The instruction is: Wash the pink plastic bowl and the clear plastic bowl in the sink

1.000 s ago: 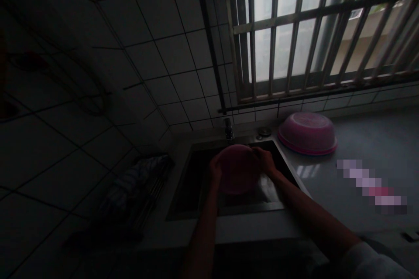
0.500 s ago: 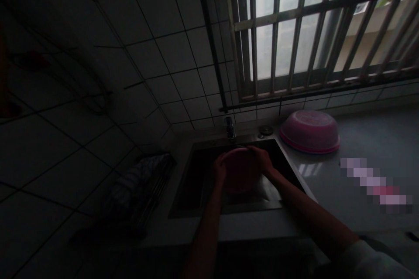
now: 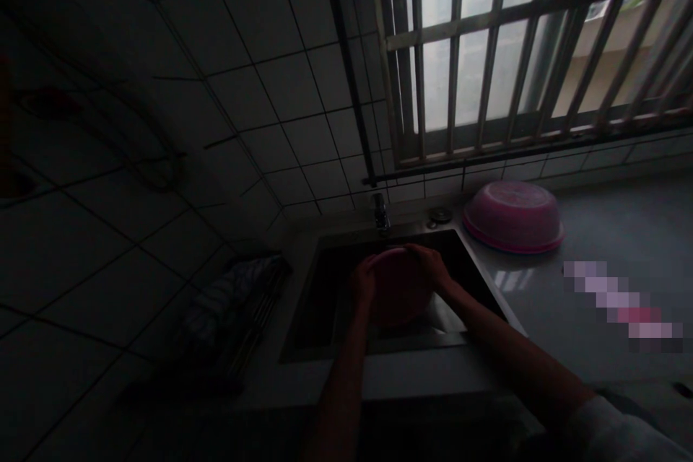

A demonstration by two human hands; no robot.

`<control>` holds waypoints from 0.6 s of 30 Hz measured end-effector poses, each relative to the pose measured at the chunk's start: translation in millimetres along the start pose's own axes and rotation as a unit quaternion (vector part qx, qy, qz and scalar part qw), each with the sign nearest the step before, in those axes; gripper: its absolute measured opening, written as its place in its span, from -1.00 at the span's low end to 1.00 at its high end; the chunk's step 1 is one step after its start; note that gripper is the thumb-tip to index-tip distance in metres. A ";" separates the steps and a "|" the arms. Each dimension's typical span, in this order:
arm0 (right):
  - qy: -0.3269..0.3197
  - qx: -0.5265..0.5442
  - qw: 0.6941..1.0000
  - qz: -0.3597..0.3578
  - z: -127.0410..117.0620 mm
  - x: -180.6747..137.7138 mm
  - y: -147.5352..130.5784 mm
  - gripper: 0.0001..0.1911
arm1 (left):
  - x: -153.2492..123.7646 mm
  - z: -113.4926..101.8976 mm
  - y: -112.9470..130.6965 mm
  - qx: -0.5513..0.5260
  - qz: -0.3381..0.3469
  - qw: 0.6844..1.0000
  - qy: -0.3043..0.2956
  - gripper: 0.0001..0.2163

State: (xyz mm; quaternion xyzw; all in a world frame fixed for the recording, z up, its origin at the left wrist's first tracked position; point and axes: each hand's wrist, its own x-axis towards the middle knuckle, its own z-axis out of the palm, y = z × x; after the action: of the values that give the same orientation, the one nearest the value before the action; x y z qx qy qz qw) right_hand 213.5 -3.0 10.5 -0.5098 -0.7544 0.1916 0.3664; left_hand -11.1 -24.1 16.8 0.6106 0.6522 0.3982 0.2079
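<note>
A dark pink basin (image 3: 401,289) is held tilted over the metal sink (image 3: 307,338). My left hand (image 3: 364,280) grips its left rim, and my right hand (image 3: 429,265) is closed on the upper right rim. Fingertips of both hands are partly lost in the dim light. Just behind the basin stands the tap (image 3: 380,214). Whether water runs from it I cannot make out. The basin's lower part is in deep shadow.
An upturned pink basin (image 3: 513,215) sits on the white counter (image 3: 606,216) right of the sink. A round drain piece (image 3: 440,215) lies by the tap. On the left are a striped cloth (image 3: 227,294) and a dark rack (image 3: 260,321). A barred window (image 3: 490,50) is above.
Both hands keep hold of the basin, which has shifted only slightly, a little lower in the view. Nothing was let go.
</note>
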 end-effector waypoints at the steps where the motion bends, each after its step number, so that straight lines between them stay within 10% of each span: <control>1: 0.011 -0.004 1.000 0.021 -3.1 0.4 5.5 -0.47 | 0.8 -0.8 0.0 -0.004 -0.008 1.000 0.014 -0.54; 10: -0.055 0.051 0.996 -0.052 21.6 -6.5 -15.6 -0.51 | -6.6 7.7 9.1 0.023 0.049 0.992 -0.112 -0.59; 18: 0.027 -0.019 0.997 0.074 -3.9 1.3 26.9 -0.55 | 3.4 -1.5 -1.8 -0.015 -0.029 0.999 0.030 -0.53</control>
State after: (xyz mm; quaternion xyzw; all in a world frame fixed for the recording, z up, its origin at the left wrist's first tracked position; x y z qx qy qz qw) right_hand 233.1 8.8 -4.4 -0.5759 -0.7083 0.1900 0.3612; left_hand -13.9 -21.1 17.0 0.5759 0.6693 0.4205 0.2088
